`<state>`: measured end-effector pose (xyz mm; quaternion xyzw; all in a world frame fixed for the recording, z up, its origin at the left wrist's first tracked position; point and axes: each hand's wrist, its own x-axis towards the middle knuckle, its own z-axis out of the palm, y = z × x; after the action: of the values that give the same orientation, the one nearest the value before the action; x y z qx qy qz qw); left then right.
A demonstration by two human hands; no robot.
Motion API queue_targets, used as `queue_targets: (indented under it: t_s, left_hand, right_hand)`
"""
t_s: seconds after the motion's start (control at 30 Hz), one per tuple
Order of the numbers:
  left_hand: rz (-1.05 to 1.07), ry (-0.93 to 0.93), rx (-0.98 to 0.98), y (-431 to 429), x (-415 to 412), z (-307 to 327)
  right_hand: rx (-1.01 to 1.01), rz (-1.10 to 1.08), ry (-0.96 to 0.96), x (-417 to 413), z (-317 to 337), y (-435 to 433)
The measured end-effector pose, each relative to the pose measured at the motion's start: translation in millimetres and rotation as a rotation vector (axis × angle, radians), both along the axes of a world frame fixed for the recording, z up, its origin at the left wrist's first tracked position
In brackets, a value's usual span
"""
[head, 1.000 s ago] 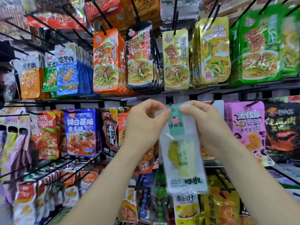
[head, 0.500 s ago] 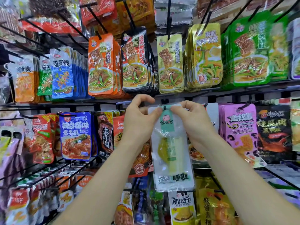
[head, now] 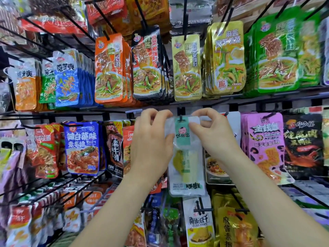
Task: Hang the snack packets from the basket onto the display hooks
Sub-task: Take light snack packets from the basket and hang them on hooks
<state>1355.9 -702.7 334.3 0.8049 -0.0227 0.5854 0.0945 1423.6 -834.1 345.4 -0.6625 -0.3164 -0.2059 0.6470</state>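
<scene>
Pinching 呼啦 packet [head: 187, 175]: left hand [head: 153, 139] and right hand [head: 211, 134].

- Bright, even shop light; colours are vivid and shadows faint.
- White glare streaks cross the glossy orange packets [head: 109, 68] and yellow packets [head: 227, 57].
- The centre is sharpest, though the clear snack packet [head: 185, 157] looks slightly soft.
- Wide-angle distortion splays the black hooks [head: 185, 18] outward, and the corners smear into blur.

Black horizontal rail [head: 222, 103], rows of colourful hanging stock [head: 108, 68], bright even light
</scene>
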Motion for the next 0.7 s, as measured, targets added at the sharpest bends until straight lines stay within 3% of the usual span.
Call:
queue_targets:
  t_s: [0.07, 0.17, 0.27, 0.33, 0.53, 0.7]
  left_hand:
    - [0.062, -0.025, 0.138, -2.2, -3.8, -15.0]
    - [0.143, 0.168, 0.281, -5.2, 3.9, -34.9]
    - [0.267, 0.314, 0.327, -3.9, 14.7, -36.6]
    - [0.336, 0.372, 0.373, -2.3, 20.0, -34.0]
    - [0.396, 0.457, 0.428, -2.4, 30.5, -25.9]
    - [0.427, 0.486, 0.438, -1.8, 31.5, -23.3]
  right_hand:
    - [-0.036, -0.042, -0.057, 3.1, -1.7, -2.0]
    - [-0.128, -0.165, -0.186, 3.6, -4.3, -2.9]
    - [-0.190, -0.450, -0.540, -6.7, -11.7, -4.2]
    - [-0.190, -0.476, -0.685, -10.7, -20.0, -3.7]
    - [-0.480, -0.117, -0.239, 8.9, -33.4, -3.3]
    - [-0.185, 0.269, 0.126, 18.2, -38.1, 6.2]
